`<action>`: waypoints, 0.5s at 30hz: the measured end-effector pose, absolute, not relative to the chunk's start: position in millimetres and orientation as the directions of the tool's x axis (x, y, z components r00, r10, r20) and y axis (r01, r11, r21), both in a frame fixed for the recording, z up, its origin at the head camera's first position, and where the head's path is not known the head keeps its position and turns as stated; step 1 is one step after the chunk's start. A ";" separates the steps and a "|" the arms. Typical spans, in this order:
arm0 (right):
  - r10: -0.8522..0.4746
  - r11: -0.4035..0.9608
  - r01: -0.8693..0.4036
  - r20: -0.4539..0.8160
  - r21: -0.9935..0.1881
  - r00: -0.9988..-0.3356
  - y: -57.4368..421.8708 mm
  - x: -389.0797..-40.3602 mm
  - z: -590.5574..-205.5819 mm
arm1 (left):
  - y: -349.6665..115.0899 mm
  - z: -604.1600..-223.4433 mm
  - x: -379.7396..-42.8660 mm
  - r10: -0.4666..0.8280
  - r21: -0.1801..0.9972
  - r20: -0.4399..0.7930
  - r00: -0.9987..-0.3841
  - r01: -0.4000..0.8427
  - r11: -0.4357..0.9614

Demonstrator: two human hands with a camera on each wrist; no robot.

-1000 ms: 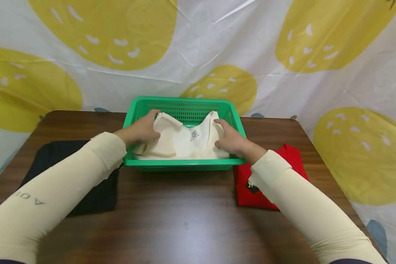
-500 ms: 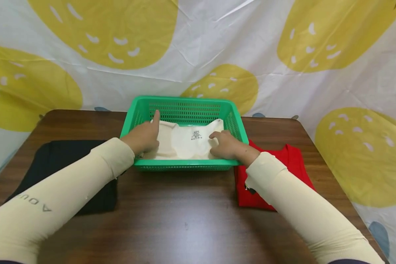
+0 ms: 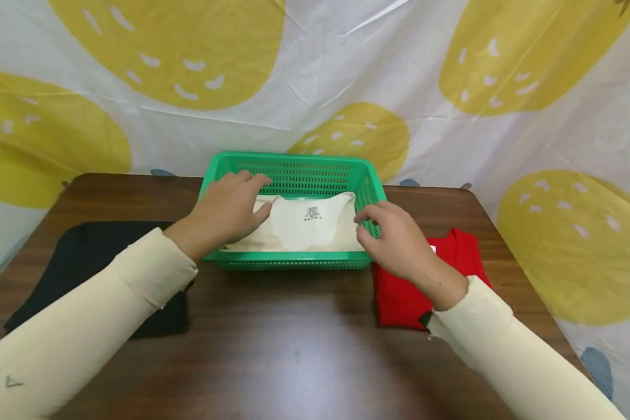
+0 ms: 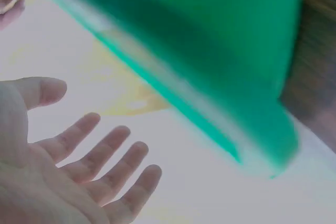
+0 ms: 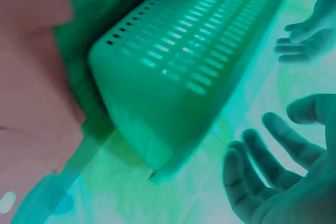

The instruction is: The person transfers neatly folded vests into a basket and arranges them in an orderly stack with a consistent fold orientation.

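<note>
A cream folded shirt [image 3: 315,224] with a small dark print at its neckline lies flat in the green plastic basket [image 3: 294,261]. My left hand [image 3: 223,210] hovers over the basket's left end, fingers spread and holding nothing; the left wrist view shows its open palm [image 4: 68,177] apart from the basket rim [image 4: 173,95]. At the basket's right end is my right hand [image 3: 399,239], its fingers loosely bent with nothing between them. In the right wrist view this hand [image 5: 283,166] is clear of the basket wall [image 5: 157,98].
On the brown wooden table [image 3: 294,350], a black folded garment [image 3: 94,251] lies left of the basket. A red folded garment [image 3: 404,303] lies to the right, partly under my right forearm. A white sheet with yellow fruit prints [image 3: 346,131] hangs behind the table.
Both hands have let go of the cream shirt and lifted away from it, the right one moving outward to the right. The shirt's raised edges now lie flatter in the basket.
</note>
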State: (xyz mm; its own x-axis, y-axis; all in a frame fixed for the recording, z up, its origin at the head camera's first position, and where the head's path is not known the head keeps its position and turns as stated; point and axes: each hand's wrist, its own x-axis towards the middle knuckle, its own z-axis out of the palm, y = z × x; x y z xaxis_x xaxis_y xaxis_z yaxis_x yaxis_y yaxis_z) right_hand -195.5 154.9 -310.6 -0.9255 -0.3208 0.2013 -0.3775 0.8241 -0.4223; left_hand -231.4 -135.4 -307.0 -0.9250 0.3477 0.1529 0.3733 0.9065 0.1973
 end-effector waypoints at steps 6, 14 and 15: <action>-0.207 0.835 -0.321 0.286 -0.447 -0.936 201.6 -159.3 -322.7 | -132.0 -304.1 -194.9 0.404 0.215 0.494 -0.770 0.558 0.802; -0.198 0.918 -0.216 0.086 -0.333 -0.976 250.4 -162.2 -346.6 | -112.6 -322.2 -154.5 0.466 0.166 0.659 -0.590 0.718 0.676; -0.205 0.927 -0.209 0.048 -0.313 -0.978 254.9 -164.6 -350.7 | -110.3 -326.1 -149.5 0.476 0.166 0.658 -0.583 0.729 0.664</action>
